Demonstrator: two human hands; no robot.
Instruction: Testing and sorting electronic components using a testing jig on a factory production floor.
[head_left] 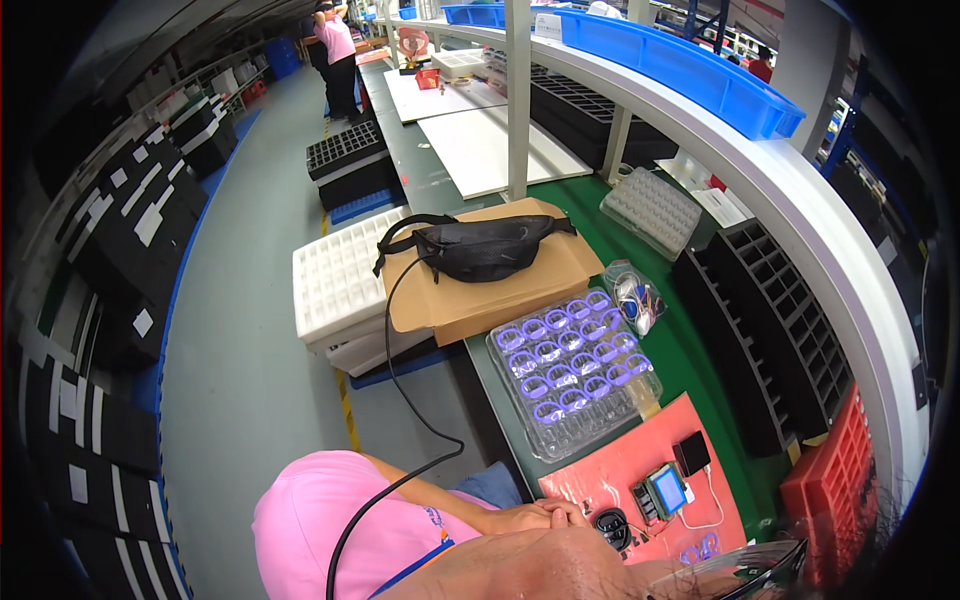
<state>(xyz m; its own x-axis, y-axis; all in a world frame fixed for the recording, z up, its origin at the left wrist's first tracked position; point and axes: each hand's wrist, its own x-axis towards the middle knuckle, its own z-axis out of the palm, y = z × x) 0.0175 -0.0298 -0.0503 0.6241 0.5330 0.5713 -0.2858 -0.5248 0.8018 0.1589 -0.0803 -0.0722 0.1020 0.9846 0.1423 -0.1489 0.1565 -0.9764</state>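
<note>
My left hand point(555, 514) is at the lower middle, at the near edge of a red mat point(590, 465). Its fingers are curled in, and whatever they may hold is hidden. My right hand cannot be made out. Right beside the left hand lies a black rounded object point(612, 529). A small device with a lit screen point(666, 491) rests on the mat, next to a black box point(690, 453) with a white cable. Purple loop-shaped pieces point(700, 548) lie at the mat's near end. Beyond it, a clear plastic tray point(570, 440) holds several purple loops.
A black waist bag point(490, 248) with a cable sits on an open cardboard box point(450, 315). White trays point(335, 270) stand left of it. Black divided trays point(770, 320) and a red crate point(835, 490) line the right. A bag of wires point(635, 300) lies behind the clear tray. Another person point(337, 50) stands far off.
</note>
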